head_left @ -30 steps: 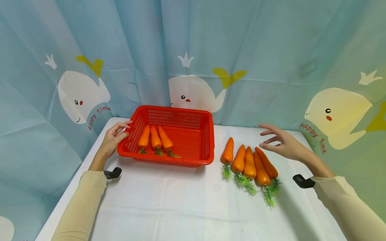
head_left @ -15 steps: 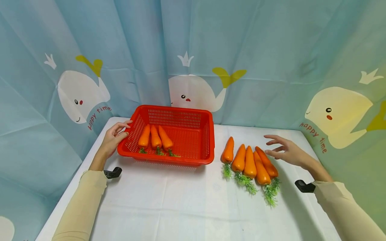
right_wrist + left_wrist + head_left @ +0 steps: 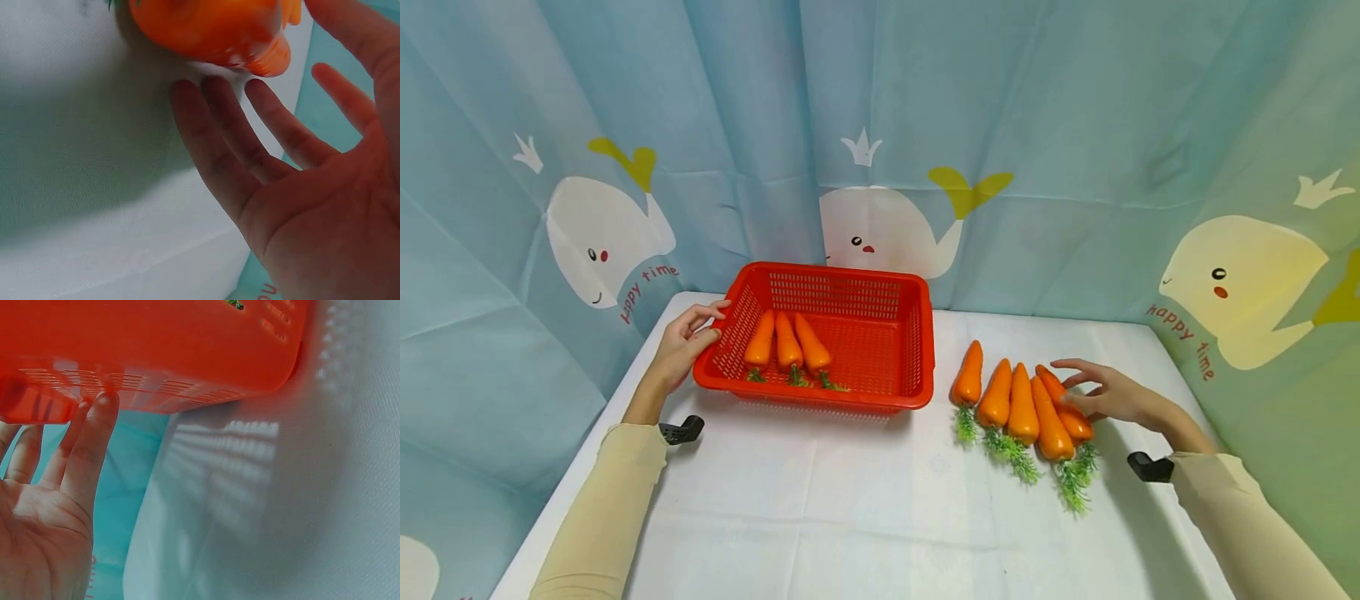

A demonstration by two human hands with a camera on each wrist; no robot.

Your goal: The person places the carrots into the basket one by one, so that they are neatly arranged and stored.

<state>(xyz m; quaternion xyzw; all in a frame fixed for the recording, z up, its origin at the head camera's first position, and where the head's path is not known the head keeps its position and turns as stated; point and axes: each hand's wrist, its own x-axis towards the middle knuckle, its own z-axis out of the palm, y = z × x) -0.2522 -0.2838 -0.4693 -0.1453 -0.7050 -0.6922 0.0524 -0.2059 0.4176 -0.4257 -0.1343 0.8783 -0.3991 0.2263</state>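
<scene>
A red plastic basket (image 3: 865, 400) with slotted walls stands left of centre. Three orange carrots (image 3: 808, 343) lie along its left side. My left hand (image 3: 675, 350) touches the basket's left rim with thumb and fingers. In the left wrist view, straight fingertips meet the outer wall just under the rim. On the right, several loose carrots (image 3: 1021, 407) with green leafy tops lie in a row. My right hand (image 3: 1112, 395) is at the rightmost carrot (image 3: 1078, 427), its thumb overlapping the carrot in the head view. Its fingers are spread beside that carrot in the right wrist view.
A white cloth (image 3: 850, 517) covers the table. Blue curtains (image 3: 1052, 108) printed with whales rise behind it and at both sides. A black camera mount (image 3: 681, 431) sits at the left wrist and another camera mount (image 3: 1150, 467) at the right.
My right hand has come down and towards me, from behind the loose carrots to the rightmost one. My left hand and the basket have kept their place.
</scene>
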